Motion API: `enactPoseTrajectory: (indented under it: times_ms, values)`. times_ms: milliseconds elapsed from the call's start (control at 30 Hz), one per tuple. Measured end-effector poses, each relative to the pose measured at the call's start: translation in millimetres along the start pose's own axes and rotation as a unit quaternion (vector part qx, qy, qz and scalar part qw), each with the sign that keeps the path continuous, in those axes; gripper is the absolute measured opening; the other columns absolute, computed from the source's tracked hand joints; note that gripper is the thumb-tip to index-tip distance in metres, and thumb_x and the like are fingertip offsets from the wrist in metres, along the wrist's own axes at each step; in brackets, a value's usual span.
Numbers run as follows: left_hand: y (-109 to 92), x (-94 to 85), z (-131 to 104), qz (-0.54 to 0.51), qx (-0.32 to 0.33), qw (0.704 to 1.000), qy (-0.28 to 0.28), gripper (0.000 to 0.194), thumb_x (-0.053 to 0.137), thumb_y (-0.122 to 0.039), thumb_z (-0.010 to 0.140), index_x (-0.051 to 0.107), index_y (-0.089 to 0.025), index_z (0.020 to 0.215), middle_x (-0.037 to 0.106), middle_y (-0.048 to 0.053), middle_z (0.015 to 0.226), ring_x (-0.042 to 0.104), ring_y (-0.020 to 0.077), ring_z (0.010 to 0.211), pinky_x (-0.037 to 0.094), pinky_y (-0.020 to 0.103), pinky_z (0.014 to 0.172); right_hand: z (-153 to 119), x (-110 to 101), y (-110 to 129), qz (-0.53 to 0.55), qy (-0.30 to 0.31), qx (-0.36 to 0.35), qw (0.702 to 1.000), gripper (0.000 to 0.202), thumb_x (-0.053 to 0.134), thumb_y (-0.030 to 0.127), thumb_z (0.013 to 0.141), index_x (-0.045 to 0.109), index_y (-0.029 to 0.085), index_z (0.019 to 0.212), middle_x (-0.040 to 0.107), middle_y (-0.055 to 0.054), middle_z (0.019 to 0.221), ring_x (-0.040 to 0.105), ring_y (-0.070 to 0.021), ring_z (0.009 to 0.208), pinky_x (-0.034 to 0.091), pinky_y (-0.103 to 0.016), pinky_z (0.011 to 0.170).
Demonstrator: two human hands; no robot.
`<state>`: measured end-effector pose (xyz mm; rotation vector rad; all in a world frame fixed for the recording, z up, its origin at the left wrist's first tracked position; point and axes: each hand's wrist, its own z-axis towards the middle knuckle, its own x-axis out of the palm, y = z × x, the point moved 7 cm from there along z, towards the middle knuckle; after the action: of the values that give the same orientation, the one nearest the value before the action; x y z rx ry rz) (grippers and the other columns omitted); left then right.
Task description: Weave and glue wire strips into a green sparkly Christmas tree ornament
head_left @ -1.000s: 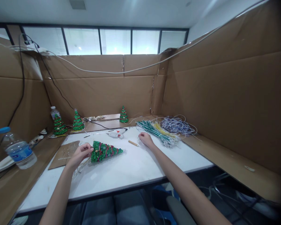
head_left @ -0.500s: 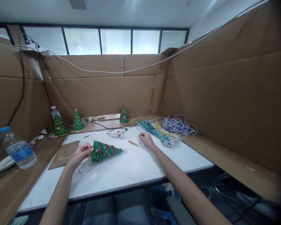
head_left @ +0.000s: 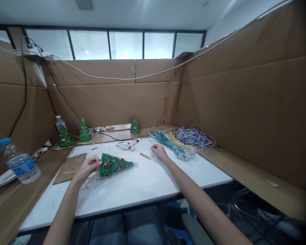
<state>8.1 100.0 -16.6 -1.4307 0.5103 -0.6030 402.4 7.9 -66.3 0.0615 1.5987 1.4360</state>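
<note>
A left hand (head_left: 90, 165) grips a tree ornament (head_left: 114, 165) by its base over a tabletop (head_left: 132, 190), tip pointing right. Just left of the grip lies a cardboard sheet (head_left: 69, 167); well beyond it, farther left, is a water bottle (head_left: 22, 166). Behind the grip, two standing trees (head_left: 85, 132) are to the left, a third tree (head_left: 134, 125) to the right. Right of the grip, past the tip, a stick-like tool (head_left: 145, 156) lies near the right hand (head_left: 158, 151), a glue gun (head_left: 127, 146) behind-left of the tool, a wire bundle (head_left: 165, 141) and wire tangle (head_left: 192, 136) farthest right.
</note>
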Motion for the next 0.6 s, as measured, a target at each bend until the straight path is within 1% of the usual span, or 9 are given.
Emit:
enactPoseTrajectory:
  times_ms: [600]
  values:
    - [2.6,-1.0,1.5,0.006,-0.004,1.000,0.004,0.040,0.078,-0.038,0.064,0.044,-0.016,0.066,0.046,-0.006,0.063,0.043,0.0061,0.057,0.038,0.018,0.057,3.4,0.3,-3.0,0.001,-0.009,-0.005,1.000,0.030,0.055,0.033,0.090,0.057,0.015,0.114,0.059,-0.008,0.114,0.060,-0.0191,0.096,0.052,-0.038,0.081]
